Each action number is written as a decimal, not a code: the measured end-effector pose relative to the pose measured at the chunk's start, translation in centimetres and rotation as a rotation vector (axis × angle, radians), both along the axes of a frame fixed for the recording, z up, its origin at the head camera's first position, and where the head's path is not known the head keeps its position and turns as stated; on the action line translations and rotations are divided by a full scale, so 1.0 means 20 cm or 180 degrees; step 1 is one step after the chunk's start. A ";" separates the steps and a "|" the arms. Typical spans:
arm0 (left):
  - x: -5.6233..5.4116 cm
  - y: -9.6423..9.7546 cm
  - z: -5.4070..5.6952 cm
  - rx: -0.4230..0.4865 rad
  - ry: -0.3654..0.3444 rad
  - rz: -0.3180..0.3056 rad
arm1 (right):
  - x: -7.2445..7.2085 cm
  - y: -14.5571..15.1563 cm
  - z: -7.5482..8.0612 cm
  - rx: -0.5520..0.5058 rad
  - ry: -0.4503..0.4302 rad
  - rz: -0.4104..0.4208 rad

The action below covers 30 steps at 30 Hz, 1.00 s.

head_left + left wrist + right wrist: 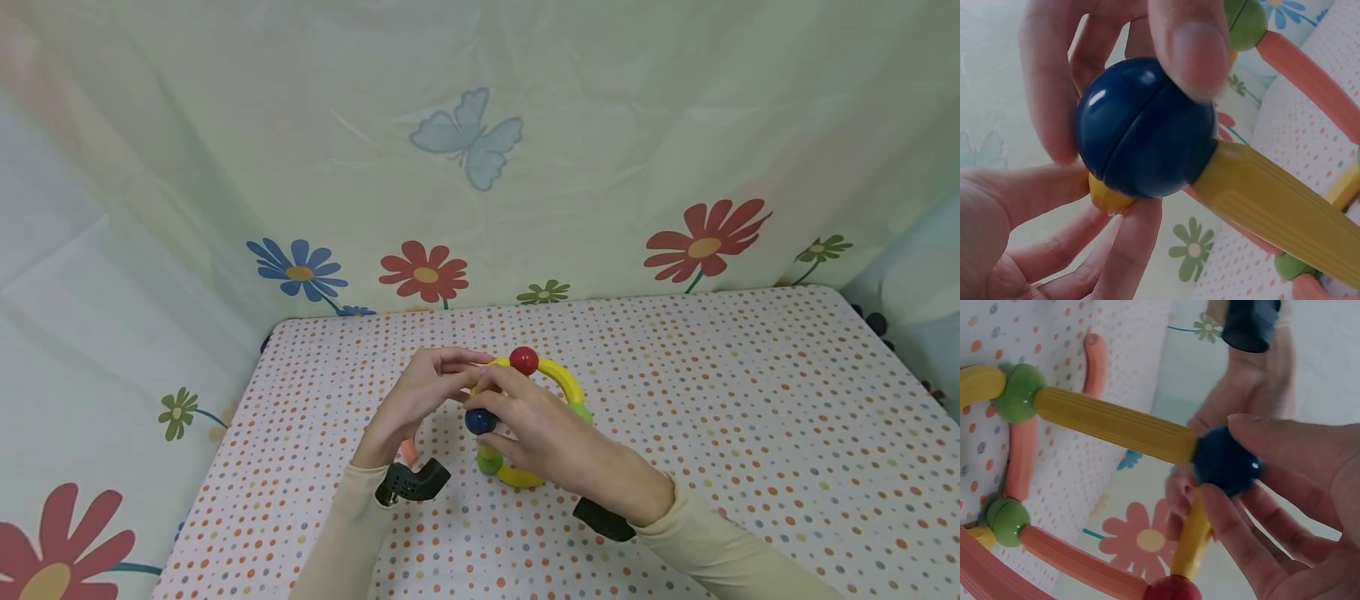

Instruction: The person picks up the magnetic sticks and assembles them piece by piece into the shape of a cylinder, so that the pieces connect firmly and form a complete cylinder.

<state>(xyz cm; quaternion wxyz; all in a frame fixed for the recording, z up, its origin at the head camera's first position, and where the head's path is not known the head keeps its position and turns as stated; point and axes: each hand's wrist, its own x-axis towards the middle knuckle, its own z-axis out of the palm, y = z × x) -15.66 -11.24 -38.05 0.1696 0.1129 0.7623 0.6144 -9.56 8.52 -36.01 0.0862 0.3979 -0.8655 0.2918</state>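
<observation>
A toy frame of yellow and coral rods joined by coloured balls stands between my hands. My right hand [536, 429] pinches its blue ball [480, 422] between thumb and fingers. A straight yellow rod [1116, 428] runs from this ball to a green ball [1019, 392]. At the blue ball's other side, my left hand [423, 387] pinches a yellow rod [1110, 197] near the joint; its far end meets the red ball [1175, 590]. Whether that rod is fully seated in the blue ball is hidden. A curved yellow rod [562, 380] arches right from the red ball.
One loose coral rod [408, 451] lies on the dotted tabletop [712, 400], beside the left wrist. Black wrist cameras sit on both wrists. A flower-print curtain [585, 167] hangs behind the table and along its left side.
</observation>
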 end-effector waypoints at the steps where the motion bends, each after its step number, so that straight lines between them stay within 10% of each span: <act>1: 0.00 0.00 0.00 0.0000 -0.0009 0.0001 | 0.00 0.01 0.01 -0.0050 -0.0044 0.0025; 15: 0.04 -0.02 -0.07 -0.0003 0.0062 0.0106 | -0.10 0.44 0.21 -0.0932 -0.0465 -0.0395; 21: 0.11 -0.08 -0.21 -0.0559 0.0213 0.0266 | -0.23 0.57 0.04 -0.0929 -0.1128 -0.0653; 30: 0.26 -0.05 -0.35 -0.1163 0.0380 -0.0452 | -0.37 0.52 -0.35 -0.0559 -0.2143 -0.0393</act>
